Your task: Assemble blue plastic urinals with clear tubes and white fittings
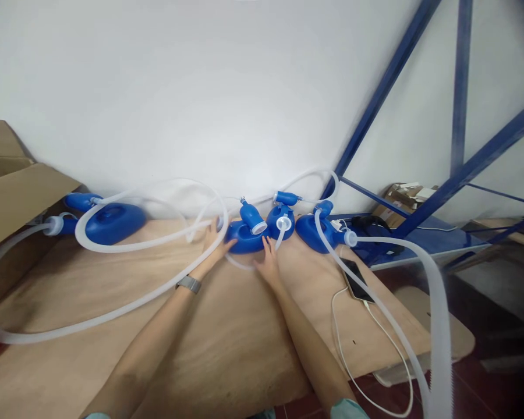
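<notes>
A blue plastic bottle [243, 241] with a clear hose lies at the back of the wooden table, between my two hands. My left hand [215, 240] grips its left end, thumb in front and fingers towards the back. A hose end shows beside those fingers. At the bottle's right front corner, the fingertips of my right hand [268, 262] touch it, fingers stretched and thumb apart. Over this bottle sits a blue capped neck piece [253, 218]. Close on the right stands a second blue bottle [280, 226] with a white-ringed opening.
Another blue bottle [312, 235] lies further right, and one more blue bottle [116, 224] lies left by the cardboard box [26, 192]. A long clear hose [126, 307] loops across my left forearm. A phone [357, 279] with a white cable lies near the table's right edge, before blue shelving [419, 215].
</notes>
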The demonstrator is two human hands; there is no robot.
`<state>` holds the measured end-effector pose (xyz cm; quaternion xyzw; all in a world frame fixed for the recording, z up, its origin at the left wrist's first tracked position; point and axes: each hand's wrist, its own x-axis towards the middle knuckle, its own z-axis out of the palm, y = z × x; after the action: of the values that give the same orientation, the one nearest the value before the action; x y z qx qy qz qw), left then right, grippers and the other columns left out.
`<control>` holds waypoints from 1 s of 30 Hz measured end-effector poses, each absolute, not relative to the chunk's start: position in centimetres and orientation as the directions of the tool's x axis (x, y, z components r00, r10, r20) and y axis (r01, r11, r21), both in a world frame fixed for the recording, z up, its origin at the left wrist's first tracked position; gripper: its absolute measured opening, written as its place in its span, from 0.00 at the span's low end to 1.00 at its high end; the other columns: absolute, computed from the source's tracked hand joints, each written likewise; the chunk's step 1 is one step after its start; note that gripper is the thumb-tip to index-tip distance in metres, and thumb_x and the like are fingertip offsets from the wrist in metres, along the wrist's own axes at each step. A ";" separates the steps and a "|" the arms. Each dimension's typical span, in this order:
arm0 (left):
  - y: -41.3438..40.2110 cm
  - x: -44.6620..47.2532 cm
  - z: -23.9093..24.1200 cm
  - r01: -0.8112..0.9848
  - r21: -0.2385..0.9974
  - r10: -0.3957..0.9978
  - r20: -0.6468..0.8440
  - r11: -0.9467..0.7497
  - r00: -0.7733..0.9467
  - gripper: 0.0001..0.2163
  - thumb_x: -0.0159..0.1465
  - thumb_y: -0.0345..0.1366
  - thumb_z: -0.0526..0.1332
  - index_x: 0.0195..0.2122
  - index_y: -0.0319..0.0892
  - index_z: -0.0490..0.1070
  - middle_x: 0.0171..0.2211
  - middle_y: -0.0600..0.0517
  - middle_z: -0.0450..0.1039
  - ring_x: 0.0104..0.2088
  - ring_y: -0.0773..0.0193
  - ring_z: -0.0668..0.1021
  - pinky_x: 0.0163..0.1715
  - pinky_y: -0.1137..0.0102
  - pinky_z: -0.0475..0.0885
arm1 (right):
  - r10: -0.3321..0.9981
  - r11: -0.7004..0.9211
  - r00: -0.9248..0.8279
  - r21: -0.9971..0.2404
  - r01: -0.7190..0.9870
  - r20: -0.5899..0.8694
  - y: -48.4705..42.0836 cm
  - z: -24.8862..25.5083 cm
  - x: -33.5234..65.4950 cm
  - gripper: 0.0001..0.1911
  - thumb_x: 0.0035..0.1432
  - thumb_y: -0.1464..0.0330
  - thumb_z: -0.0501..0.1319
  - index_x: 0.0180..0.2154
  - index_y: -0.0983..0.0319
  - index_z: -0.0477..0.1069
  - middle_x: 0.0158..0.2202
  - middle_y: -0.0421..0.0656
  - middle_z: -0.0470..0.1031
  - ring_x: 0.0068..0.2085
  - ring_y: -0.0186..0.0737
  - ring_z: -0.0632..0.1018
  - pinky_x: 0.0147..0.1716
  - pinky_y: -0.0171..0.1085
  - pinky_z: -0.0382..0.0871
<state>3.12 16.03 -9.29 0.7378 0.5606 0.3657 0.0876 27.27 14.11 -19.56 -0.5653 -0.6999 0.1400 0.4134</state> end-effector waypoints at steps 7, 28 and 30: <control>15.7 0.6 -6.7 0.781 0.483 0.881 0.441 -0.395 0.172 0.22 0.68 0.36 0.62 0.63 0.50 0.75 0.64 0.40 0.64 0.53 0.44 0.77 0.56 0.49 0.75 | 0.897 0.333 -0.011 -0.659 0.675 0.442 13.8 -19.3 26.9 0.49 0.55 0.71 0.65 0.75 0.58 0.52 0.76 0.55 0.54 0.76 0.59 0.58 0.73 0.60 0.57; 11.5 -8.2 0.8 0.737 0.588 0.465 0.782 -0.332 -0.415 0.18 0.73 0.41 0.60 0.58 0.39 0.79 0.55 0.41 0.71 0.56 0.53 0.74 0.60 0.57 0.71 | 0.826 0.465 -0.188 -0.452 0.761 0.532 11.4 -18.0 25.1 0.11 0.68 0.65 0.61 0.41 0.57 0.83 0.39 0.48 0.77 0.43 0.48 0.78 0.51 0.48 0.76; 11.5 -10.0 0.0 0.783 0.563 0.452 0.790 -0.265 -0.415 0.17 0.72 0.40 0.61 0.57 0.39 0.80 0.56 0.41 0.71 0.58 0.50 0.73 0.64 0.53 0.66 | 0.804 0.503 -0.225 -0.429 0.750 0.550 10.6 -17.8 24.2 0.11 0.69 0.64 0.61 0.40 0.57 0.83 0.38 0.48 0.76 0.42 0.47 0.78 0.49 0.46 0.76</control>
<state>-10.01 11.47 -0.05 0.5227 0.5904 0.5993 -0.1381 24.23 10.61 -17.77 -0.4971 -0.7818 0.0359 0.3746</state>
